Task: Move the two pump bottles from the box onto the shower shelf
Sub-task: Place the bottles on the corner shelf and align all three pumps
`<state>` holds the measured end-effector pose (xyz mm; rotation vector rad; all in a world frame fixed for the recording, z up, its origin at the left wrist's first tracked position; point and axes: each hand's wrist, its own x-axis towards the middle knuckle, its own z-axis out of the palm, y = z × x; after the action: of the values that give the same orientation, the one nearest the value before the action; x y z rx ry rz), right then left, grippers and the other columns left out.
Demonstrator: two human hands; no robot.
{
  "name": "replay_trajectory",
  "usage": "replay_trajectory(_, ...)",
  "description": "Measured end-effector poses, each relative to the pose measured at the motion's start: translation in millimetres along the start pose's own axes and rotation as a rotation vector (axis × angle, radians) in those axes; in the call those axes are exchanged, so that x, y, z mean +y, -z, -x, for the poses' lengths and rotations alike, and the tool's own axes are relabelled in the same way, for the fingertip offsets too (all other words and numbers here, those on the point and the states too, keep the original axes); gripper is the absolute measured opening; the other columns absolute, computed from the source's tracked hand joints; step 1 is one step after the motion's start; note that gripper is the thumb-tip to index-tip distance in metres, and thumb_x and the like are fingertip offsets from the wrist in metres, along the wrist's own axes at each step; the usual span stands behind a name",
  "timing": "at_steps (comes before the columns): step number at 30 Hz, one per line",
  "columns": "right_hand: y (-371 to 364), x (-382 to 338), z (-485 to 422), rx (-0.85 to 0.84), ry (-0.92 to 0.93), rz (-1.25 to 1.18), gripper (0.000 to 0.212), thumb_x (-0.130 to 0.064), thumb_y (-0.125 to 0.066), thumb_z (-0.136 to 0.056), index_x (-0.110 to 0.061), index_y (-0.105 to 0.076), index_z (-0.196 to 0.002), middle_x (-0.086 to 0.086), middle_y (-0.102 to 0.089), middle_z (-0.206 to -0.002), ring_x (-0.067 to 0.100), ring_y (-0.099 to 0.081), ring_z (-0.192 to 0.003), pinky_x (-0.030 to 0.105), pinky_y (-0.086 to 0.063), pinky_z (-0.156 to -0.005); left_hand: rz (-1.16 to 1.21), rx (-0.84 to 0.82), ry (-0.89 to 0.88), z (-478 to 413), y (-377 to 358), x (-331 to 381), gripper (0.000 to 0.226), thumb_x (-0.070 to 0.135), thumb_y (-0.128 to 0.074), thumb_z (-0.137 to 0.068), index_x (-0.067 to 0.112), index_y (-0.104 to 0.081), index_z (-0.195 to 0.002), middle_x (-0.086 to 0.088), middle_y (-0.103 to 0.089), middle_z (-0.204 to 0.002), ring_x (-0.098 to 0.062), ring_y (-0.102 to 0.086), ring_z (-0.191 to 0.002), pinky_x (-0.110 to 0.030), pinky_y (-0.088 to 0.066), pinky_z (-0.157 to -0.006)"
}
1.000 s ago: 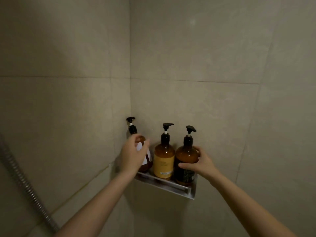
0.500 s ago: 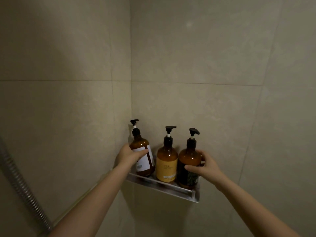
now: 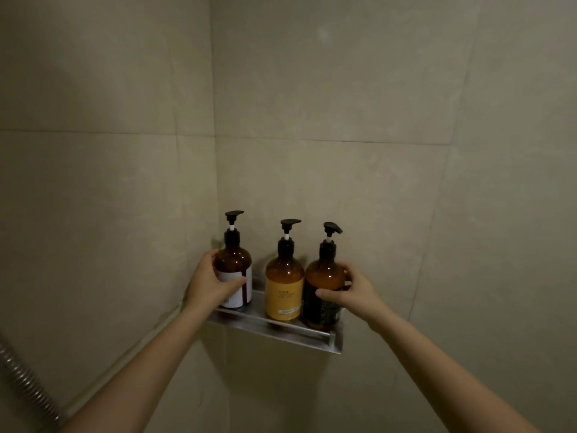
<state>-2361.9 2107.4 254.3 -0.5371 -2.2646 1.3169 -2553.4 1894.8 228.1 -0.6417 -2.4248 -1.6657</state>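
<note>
Amber white-labelled bottle (image 3: 234, 264) clamped in my left hand (image 3: 209, 287); right hand (image 3: 356, 292) grips the dark-labelled bottle (image 3: 324, 279), both seemingly set on the shelf (image 3: 274, 331).

Corner shelf (image 3: 281, 335): three upright pump bottles fill its length; raised front rail bars a low, level entry.
Gap, open: between white-label bottle (image 3: 234, 264) and yellow-label bottle (image 3: 284, 290), bare shelf floor showing.
Gap, closed: yellow-label bottle and dark-label bottle (image 3: 323, 284) stand just beside each other; touching or not cannot be told.
Left end: left hand (image 3: 208, 287) grips the white-label bottle, filling the space by the side wall.
Right end: right hand (image 3: 354, 292) grips the dark-label bottle.
Above the pump heads: bare tile, free.
Lower left: shower hose (image 3: 25, 375), well apart.
</note>
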Motion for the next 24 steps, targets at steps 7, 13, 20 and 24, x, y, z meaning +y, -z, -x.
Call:
replay_trajectory(7, 18, -12, -7, -0.087, -0.011, -0.053, 0.076, -0.021, -0.075, -0.076, -0.019, -0.036, -0.141, 0.004, -0.048, -0.131, 0.022, -0.051, -0.116, 0.032, -0.047, -0.09, 0.025, 0.301, -0.269, 43, 3, 43, 0.067, 0.04, -0.073, -0.068, 0.034, -0.043, -0.127, 0.009, -0.054, -0.122, -0.005, -0.054, -0.105, -0.028, -0.051, -0.085)
replay_trajectory(13, 26, -26, -11, -0.187, 0.024, -0.018, 0.049, -0.012, -0.067, -0.081, -0.021, -0.051, -0.127, 0.004, -0.057, -0.119, 0.013, -0.057, -0.098, 0.018, -0.043, -0.064, -0.076, -0.151, -0.269, 43, -23, 80, 0.07, 0.04, -0.073, -0.071, 0.022, -0.046, -0.133, -0.001, -0.054, -0.132, -0.014, -0.055, -0.113, -0.023, -0.047, -0.084)
replay_trajectory(20, 20, -24, -14, -0.131, 0.011, 0.029, 0.057, -0.018, -0.077, -0.073, -0.017, -0.053, -0.125, -0.008, -0.057, -0.102, 0.017, -0.056, -0.1, 0.022, -0.048, -0.07, -0.216, -0.243, -0.211, 25, -27, 84, 0.068, 0.038, -0.08, -0.062, 0.013, -0.059, -0.121, -0.004, -0.065, -0.119, -0.016, -0.061, -0.105, -0.023, -0.045, -0.078)
replay_trajectory(24, 17, -24, -15, -0.122, 0.013, 0.063, 0.055, -0.017, -0.075, -0.074, -0.016, -0.053, -0.125, -0.016, -0.053, -0.091, 0.008, -0.057, -0.086, 0.019, -0.048, -0.066, -0.261, -0.283, -0.217, 17, -20, 84, 0.062, 0.034, -0.079, -0.066, 0.013, -0.06, -0.121, -0.005, -0.066, -0.119, -0.016, -0.061, -0.105, -0.023, -0.044, -0.078)
